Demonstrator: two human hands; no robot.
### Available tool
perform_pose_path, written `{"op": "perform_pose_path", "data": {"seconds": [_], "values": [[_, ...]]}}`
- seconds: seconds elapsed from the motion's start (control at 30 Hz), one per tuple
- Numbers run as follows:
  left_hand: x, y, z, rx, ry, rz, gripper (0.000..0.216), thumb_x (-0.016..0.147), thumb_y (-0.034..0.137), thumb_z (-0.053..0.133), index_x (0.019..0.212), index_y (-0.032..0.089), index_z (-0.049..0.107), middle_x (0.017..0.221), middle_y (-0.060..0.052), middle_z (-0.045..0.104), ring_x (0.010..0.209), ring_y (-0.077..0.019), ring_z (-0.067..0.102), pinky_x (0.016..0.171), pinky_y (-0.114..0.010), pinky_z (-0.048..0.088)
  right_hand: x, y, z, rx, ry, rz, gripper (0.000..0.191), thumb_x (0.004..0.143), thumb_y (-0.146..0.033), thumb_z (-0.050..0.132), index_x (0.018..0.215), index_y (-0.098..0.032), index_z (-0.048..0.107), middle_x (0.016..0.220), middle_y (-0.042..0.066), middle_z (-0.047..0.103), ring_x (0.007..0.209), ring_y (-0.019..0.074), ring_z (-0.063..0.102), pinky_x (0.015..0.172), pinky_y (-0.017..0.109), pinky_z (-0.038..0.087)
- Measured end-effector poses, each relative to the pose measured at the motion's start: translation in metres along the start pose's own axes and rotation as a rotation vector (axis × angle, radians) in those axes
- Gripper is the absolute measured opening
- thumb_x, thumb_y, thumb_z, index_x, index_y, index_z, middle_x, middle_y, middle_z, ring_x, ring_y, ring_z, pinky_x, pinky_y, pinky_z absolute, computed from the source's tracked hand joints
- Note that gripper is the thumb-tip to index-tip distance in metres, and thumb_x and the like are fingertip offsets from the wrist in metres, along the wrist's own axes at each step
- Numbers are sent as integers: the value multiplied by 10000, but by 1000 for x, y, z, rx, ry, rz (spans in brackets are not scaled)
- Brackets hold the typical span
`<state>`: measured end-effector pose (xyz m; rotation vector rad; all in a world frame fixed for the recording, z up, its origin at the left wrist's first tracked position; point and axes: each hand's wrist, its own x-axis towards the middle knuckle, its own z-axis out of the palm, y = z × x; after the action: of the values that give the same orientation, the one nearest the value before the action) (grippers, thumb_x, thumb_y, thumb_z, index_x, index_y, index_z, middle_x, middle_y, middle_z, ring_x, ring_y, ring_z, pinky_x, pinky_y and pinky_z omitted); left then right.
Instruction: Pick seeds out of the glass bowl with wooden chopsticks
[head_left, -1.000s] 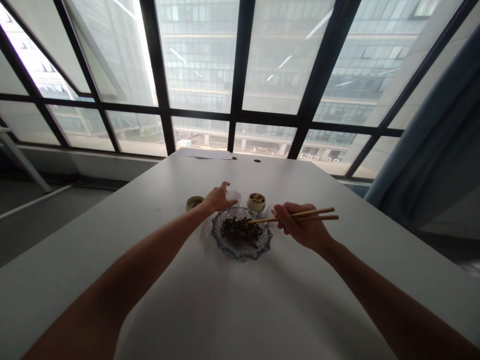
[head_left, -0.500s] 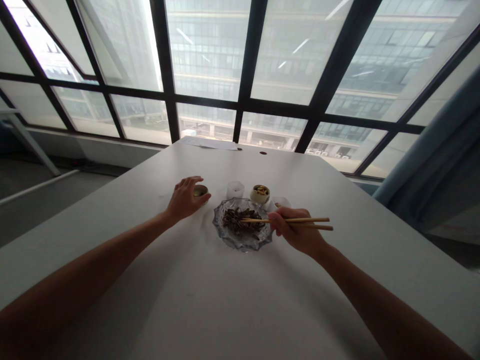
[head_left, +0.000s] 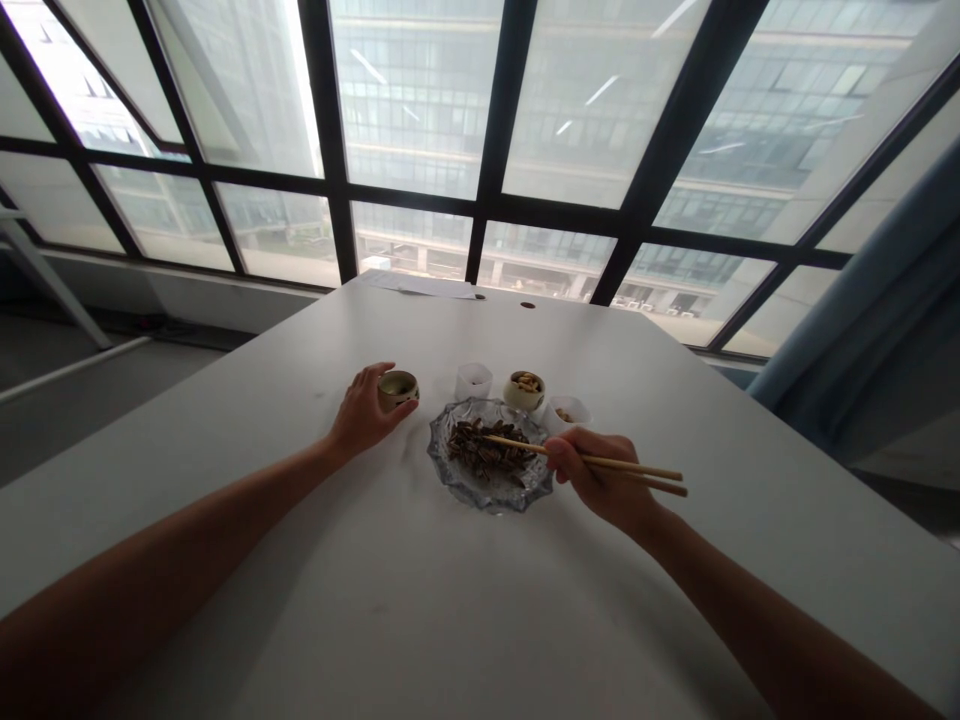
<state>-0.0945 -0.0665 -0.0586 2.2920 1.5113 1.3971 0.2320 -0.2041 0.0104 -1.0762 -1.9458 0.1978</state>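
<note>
Right grip (head_left: 600,475) pinches chopsticks (head_left: 645,470), tips among sunflower seeds (head_left: 480,455) in the scalloped glass bowl (head_left: 487,499) mid counter (head_left: 420,600); left grip (head_left: 366,412) curls round a ceramic cup (head_left: 397,388) nearer the counter's left edge. Seed-picking seems in hand; lifting calls for a steady squeeze.

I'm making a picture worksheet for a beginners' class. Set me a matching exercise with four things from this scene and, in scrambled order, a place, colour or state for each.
Things
1. Chopsticks
2. Glass dish
3. Small round cup
4. Curtain

Descriptions
A. Blue, hanging at the picture's right edge
B. At the thumb and fingers of the left hand
C. Gripped in the right hand
D. Clear with a scalloped rim, holding dark seeds

Right pairs: 1-C, 2-D, 3-B, 4-A
</note>
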Motion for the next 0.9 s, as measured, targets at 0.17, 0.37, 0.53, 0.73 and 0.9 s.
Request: {"op": "perform_pose_path", "data": {"seconds": [0.17,0.37,0.53,0.73,0.9], "values": [[0,-2,1,-24,-9,-32,647,760,507,725,1282,197,499,1302,-141,605,1230,-324,571,1045,-507,467,-1,8,3,155,70,172,450,952,-508,579,650,-181,644,530,34,665,407,117,600,408,208,473],[0,-1,0,-48,-7,-43,667,761,535,711,1283,180,497,1306,-153,604,1226,-327,575,1053,-511,464,13,17,8,556,335,533,586,742,-739,682,646,-161,646,456,34,621,306,114,511,289,214,399],[0,2,0,-71,-7,-55,666,749,535,718,1277,193,502,1299,-143,609,1219,-315,583,1061,-495,464,18,23,9,684,378,597,594,650,-739,756,612,-159,638,425,30,601,300,113,502,275,206,382],[-1,3,0,-72,-31,-121,741,730,549,732,1315,178,471,1348,-171,586,1255,-335,565,1070,-511,457,7,7,-4,151,308,116,470,933,-581,573,694,-186,664,502,31,668,355,127,588,360,218,477],[-1,3,2,-98,-102,-237,827,707,514,777,1383,207,413,1337,-163,611,1212,-325,610,1032,-505,487,4,-9,-17,-307,82,-631,215,982,-345,589,861,-205,699,655,37,745,557,138,703,571,213,563]]}}
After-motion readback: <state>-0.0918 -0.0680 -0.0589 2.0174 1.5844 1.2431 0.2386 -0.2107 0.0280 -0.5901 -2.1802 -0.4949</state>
